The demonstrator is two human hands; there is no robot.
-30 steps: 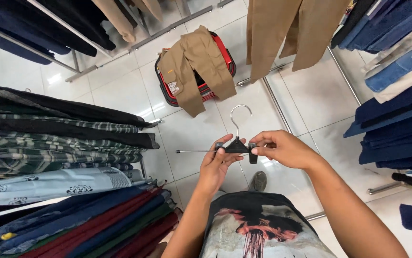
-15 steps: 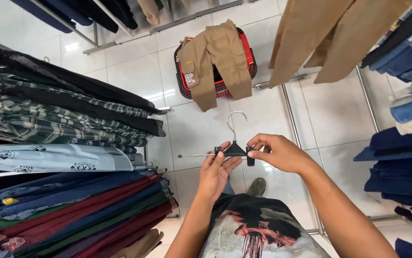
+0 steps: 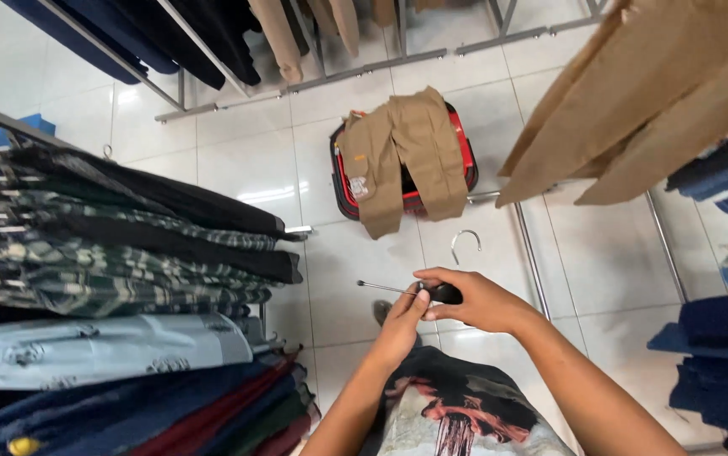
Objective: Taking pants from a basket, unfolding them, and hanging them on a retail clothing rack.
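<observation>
Between racks | both hands (image 3: 444, 308) grip black hanger (image 3: 444, 293) | clip end hidden

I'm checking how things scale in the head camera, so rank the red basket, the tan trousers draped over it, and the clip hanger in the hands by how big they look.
1. Tan trousers and red basket: look alike in spread, and the trousers hide much of the basket, so unranked.
2. Clip hanger, held by both the left hand and right hand, smallest.

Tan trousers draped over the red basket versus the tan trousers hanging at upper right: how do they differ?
The tan trousers on the red basket lie folded over its rim, low on the white tiled floor; the hanging tan trousers dangle full-length, nearer the camera, so look bigger. Both are plain tan cloth.
</observation>
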